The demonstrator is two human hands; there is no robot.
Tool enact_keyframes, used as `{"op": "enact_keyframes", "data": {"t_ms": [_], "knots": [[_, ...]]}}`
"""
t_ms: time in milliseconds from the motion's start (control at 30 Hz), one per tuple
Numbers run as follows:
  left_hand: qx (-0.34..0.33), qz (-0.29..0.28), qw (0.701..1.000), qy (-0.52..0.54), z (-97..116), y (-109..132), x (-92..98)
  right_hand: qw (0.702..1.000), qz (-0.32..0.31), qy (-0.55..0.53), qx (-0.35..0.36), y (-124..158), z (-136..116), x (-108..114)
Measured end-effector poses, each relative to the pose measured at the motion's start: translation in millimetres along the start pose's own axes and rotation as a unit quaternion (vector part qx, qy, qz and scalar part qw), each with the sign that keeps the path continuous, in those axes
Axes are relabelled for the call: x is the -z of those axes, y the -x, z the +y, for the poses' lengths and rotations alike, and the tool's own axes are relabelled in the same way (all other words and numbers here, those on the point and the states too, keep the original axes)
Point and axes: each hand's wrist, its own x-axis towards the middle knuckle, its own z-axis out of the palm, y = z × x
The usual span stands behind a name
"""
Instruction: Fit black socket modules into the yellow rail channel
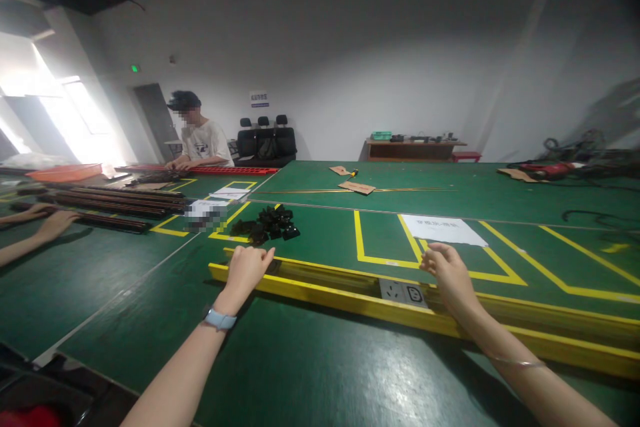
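A long yellow channel (325, 290) lies across the green table in front of me. My left hand (247, 270) is closed over its left end, thumb at the far rim; the other fingertips are hidden. A grey-and-black socket module (403, 292) sits inside the channel, between my hands. Just right of this module, my right hand (447, 273) is over the channel with its fingers curled and tips near the far wall. Whatever is in these fingers, if anything, cannot be made out. Beyond my left hand is a pile of black plastic pieces (273, 221).
Yellow tape outlines mark the table, with a paper sheet (443, 230) behind my right hand. Dark rails (117, 203) are stacked at left, beside another person's hands (55, 223). Farther back, a person (203, 140) works by red rails (230, 171). Cardboard pieces (357, 187) lie mid-table.
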Motion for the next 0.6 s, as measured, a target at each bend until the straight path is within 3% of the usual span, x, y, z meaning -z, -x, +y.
{"op": "enact_keyframes", "data": {"t_ms": [267,600], "knots": [[-0.122,0.047,0.991,0.018,17,5,-2.5,1.000,-0.003,0.011,0.002,2,-1,-1],[-0.275,0.067,0.958,0.053,95,27,1.2,0.999,-0.007,0.038,0.014,-3,5,-2]]}}
